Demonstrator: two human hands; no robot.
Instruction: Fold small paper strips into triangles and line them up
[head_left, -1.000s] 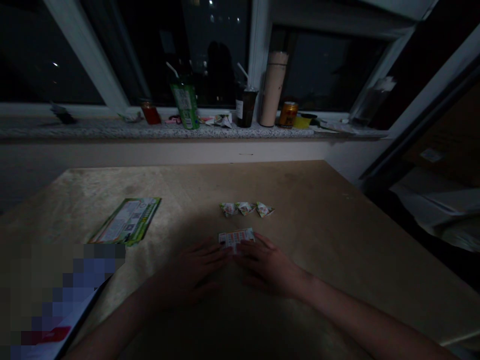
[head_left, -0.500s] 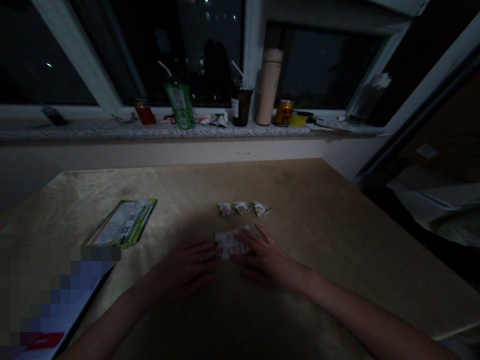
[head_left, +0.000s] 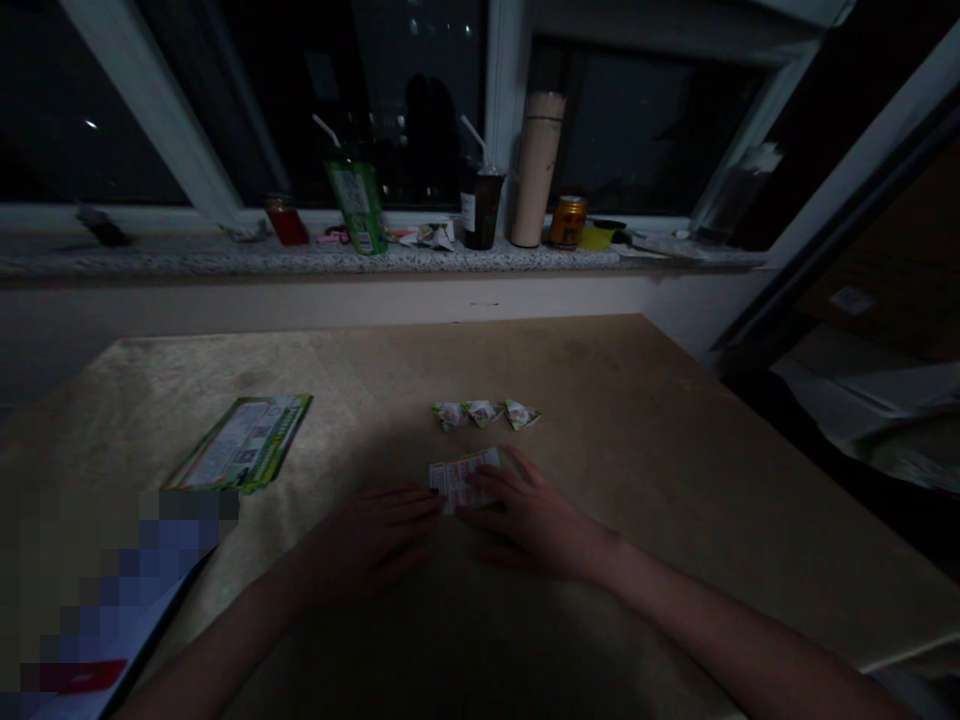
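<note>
A small printed paper sheet, pale with reddish blocks of print, lies flat on the tan table between my hands. My left hand rests flat, its fingertips at the sheet's left edge and its fingers stretched out. From the other side my right hand lies over the sheet's right part, fingers spread and covering some of the print. Just beyond the sheet, three little triangular packets, a left one, a middle one and a right one, sit in a row.
Green printed leaflets lie at the table's left, near a blurred-out blue and white area. On the granite sill behind stand a green cup, a dark drink cup, a pink flask, a gold can and a red jar.
My right hand has shifted very slightly left over the sheet. The left hand, the sheet and the packets keep their places, apart from a slight tilt of the view.
</note>
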